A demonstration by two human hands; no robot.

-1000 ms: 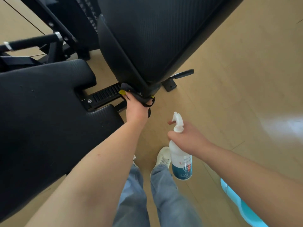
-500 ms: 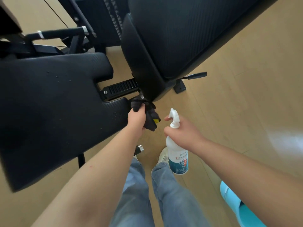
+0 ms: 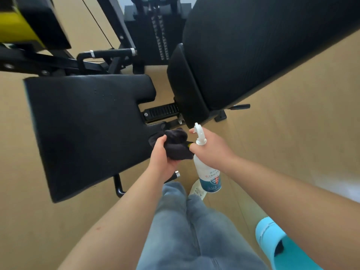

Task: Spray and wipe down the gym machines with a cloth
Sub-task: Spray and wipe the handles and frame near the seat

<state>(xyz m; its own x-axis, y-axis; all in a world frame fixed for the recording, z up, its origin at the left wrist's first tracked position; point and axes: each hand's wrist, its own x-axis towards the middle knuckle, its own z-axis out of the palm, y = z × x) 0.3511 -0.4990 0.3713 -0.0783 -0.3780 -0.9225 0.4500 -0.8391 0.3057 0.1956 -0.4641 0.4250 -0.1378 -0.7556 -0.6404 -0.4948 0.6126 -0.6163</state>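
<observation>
My left hand (image 3: 162,153) grips a bunched dark cloth (image 3: 176,146) just off the right edge of the black seat pad (image 3: 87,129). My right hand (image 3: 211,148) holds a white spray bottle (image 3: 207,172) with a blue label by its neck, one finger at the trigger, nozzle pointing up and left. The two hands are side by side, the bottle hand touching the cloth. The black back pad (image 3: 253,55) slopes up to the right just beyond them. A few droplets show on the seat pad.
A black adjustment rail (image 3: 161,112) joins seat and back pad. A lever handle (image 3: 239,107) sticks out right of the back pad. Frame bars, a grip (image 3: 111,53) and the weight stack (image 3: 155,36) stand behind. A yellow part (image 3: 11,22) is top left. Tan floor lies right.
My left hand has pulled the cloth off the lower end of the back pad and drawn it down and back toward me, beside the bottle. The view has shifted, showing more of the machine.
</observation>
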